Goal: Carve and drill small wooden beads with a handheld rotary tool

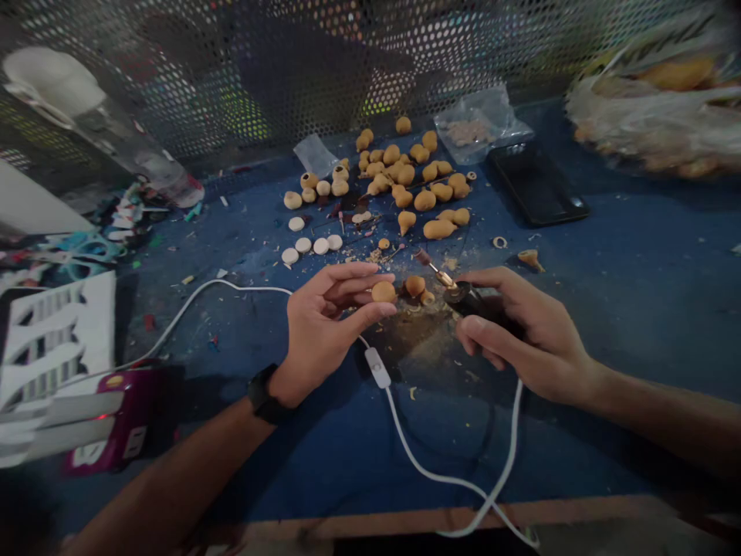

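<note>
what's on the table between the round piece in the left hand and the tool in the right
In the head view, a brown gourd piece, a smaller tan one and pale scraps lie between the round piece and the tool.

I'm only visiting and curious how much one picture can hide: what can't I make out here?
- Head view: the rear of the black rotary tool, covered by the right hand.
- Head view: the far side of the small tan round piece, turned away in the left hand.
- Head view: part of the plastic bag, cut off by the right edge.
</note>
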`<state>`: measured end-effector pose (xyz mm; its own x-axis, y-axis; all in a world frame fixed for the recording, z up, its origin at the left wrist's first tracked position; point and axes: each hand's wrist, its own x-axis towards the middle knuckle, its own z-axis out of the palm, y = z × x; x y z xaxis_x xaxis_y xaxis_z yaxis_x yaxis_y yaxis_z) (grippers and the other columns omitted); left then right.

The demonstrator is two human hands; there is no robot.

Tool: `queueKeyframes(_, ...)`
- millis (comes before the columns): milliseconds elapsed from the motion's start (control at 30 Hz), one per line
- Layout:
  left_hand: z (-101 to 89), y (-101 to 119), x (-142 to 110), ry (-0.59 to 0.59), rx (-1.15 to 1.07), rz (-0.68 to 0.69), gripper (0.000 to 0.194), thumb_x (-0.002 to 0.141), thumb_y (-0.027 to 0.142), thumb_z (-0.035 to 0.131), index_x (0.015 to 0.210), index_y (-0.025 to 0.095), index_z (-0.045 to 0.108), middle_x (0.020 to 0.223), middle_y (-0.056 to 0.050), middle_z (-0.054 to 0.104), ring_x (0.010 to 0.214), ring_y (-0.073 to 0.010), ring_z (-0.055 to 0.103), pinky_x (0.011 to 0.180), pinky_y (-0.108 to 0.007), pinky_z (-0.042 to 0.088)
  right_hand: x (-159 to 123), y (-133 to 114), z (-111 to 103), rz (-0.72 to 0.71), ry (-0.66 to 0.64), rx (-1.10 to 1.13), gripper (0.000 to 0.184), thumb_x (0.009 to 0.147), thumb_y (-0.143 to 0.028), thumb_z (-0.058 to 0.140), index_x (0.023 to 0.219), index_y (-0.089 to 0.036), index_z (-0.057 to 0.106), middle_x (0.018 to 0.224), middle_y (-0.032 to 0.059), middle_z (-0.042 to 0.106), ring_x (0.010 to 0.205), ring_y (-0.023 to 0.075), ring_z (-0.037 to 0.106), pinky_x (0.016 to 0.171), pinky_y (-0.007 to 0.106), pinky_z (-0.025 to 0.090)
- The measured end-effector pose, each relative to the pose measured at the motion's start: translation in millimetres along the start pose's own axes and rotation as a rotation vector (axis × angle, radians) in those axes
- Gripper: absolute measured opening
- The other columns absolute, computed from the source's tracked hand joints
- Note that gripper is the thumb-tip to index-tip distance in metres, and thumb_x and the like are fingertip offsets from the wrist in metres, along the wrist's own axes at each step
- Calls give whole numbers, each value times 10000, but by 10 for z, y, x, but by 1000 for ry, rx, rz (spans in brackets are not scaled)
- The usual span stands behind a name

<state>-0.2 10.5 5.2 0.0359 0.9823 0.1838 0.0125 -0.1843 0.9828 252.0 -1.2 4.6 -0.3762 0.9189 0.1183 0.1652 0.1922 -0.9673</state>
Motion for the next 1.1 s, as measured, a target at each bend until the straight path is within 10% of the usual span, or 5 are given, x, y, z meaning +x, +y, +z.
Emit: queueKeyframes(1100,32,-3,32,29,-209,-30,305,693,213,978,932,199,788,990,-40,864,862,-217,849,783,-265,719,30,-16,0,-102,-128,-209,263,1040,-396,638,1243,-231,614,709,-52,682,535,128,628,530,264,444)
